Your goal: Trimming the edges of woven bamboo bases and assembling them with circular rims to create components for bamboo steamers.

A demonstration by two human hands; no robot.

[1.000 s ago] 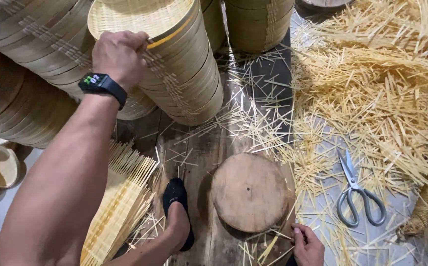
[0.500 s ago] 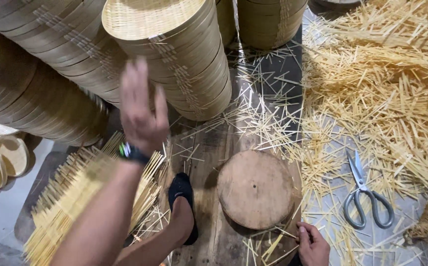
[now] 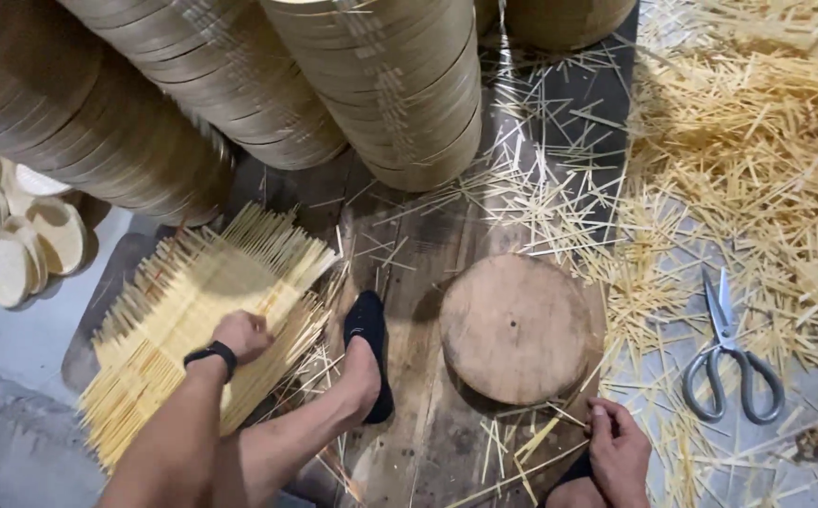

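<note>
Left hand (image 3: 240, 336) down on the stack of woven bamboo mats (image 3: 192, 320), fingers curled into a loose fist over the top mat's strips; cannot tell if they actually pinch a strip or just press. Black watch (image 3: 209, 355) on that wrist. Mats lie flat on the floor, fanned a bit, spreading out to all sides of the left fingers, loose ends sticking past them toward the stacked round bamboo steamer rings (image 3: 381, 85) well beyond the fingertips.

Right hand (image 3: 619, 453) low at frame edge, fingers bent, tips touching thin bamboo sticks (image 3: 531, 442) on the floor; grip unclear. Round wooden block (image 3: 517, 327) just above the right fingers, near, not touching. Foot in black shoe (image 3: 368, 353) between the two hands, beside the mats. Scissors (image 3: 731, 362) right of the right fingers, apart, lying on scattered sticks. Big heap of bamboo offcuts (image 3: 757, 160) further out.
</note>
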